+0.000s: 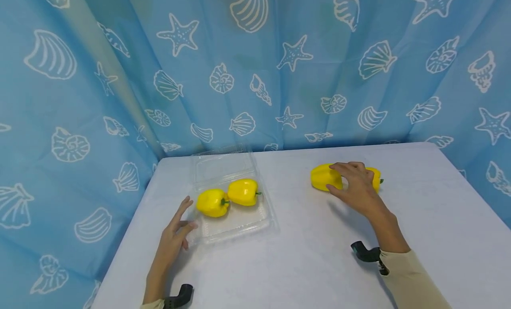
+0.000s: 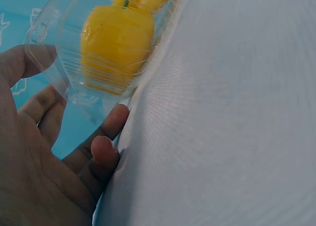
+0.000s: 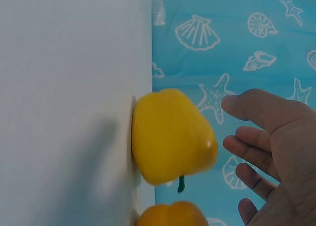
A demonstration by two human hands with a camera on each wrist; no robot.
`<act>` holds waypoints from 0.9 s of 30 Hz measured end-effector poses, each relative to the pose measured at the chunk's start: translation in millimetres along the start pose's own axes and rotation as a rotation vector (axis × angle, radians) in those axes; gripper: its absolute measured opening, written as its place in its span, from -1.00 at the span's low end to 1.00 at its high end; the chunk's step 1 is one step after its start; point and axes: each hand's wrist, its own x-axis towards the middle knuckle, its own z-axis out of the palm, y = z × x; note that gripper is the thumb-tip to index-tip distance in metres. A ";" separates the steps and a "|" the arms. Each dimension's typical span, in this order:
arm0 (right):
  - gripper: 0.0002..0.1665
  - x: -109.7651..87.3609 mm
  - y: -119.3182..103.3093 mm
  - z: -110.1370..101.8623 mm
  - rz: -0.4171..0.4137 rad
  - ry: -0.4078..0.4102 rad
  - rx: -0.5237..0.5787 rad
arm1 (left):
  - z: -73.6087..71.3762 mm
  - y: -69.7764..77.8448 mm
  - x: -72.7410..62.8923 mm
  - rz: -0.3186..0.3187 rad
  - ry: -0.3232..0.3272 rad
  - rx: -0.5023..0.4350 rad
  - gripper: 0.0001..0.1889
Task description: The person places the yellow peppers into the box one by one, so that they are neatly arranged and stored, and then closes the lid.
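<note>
Right hand (image 1: 358,189) hovering by right pair's left pepper (image 1: 321,176), grip wide, empty; left hand (image 1: 174,233) flanking container (image 1: 239,225), fingers spread; advise closing evenly round pepper's middle

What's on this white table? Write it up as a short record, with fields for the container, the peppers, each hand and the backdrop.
Container: clear plastic, lid folded back
Peppers inside: two, yellow
Peppers outside: two, yellow, on the table right of the container
Left hand: at the container's left side; contact unclear
Right hand: above the outside peppers, holding nothing
Backdrop: blue curtain, white shells and starfish
</note>
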 end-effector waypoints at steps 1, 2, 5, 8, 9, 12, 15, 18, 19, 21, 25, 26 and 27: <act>-0.34 -0.4 1.5 -0.8 0.000 0.000 0.004 | -0.4 0.3 -0.1 -0.001 0.000 0.000 -0.40; -0.35 -0.6 3.1 -1.9 0.004 0.000 0.008 | -0.8 0.8 -0.3 -0.003 -0.001 0.003 -0.40; -0.36 -0.8 6.3 -6.4 0.014 0.002 0.021 | -1.0 0.4 -0.3 0.001 -0.002 0.001 -0.40; -0.37 -0.8 9.3 -9.6 0.011 0.020 0.022 | -1.0 -0.3 -0.4 0.006 0.000 0.001 -0.40; -0.37 -0.9 10.2 -10.2 0.008 0.026 0.018 | -0.9 -0.5 -0.4 0.008 0.001 0.000 -0.40; -0.38 -2.2 12.5 -11.3 0.015 0.026 0.008 | -0.6 -0.5 -0.4 0.008 0.001 -0.002 -0.40; -0.38 -5.2 15.7 -11.6 0.038 0.008 0.003 | 0.0 0.0 -0.4 0.003 -0.004 -0.004 -0.40; -0.37 -8.5 20.2 -13.0 0.053 -0.003 -0.012 | 0.4 -0.1 -0.4 0.001 -0.007 -0.004 -0.40; -0.38 -9.3 22.1 -13.8 0.055 -0.002 -0.019 | 0.4 -0.1 -0.4 0.004 -0.008 -0.003 -0.40; -0.38 -10.5 25.9 -16.3 0.054 0.007 -0.029 | 0.3 -0.6 -0.3 0.009 -0.005 -0.003 -0.40; -0.39 -12.0 33.5 -22.5 0.075 0.015 -0.029 | 0.2 -1.5 -0.1 0.017 0.000 0.000 -0.40; -0.39 -12.5 35.3 -24.2 0.083 0.013 -0.029 | 0.2 -1.9 0.0 0.015 0.000 -0.001 -0.40; -0.38 -13.1 37.3 -25.8 0.089 0.012 -0.031 | 0.3 -1.9 0.0 0.014 0.000 -0.002 -0.40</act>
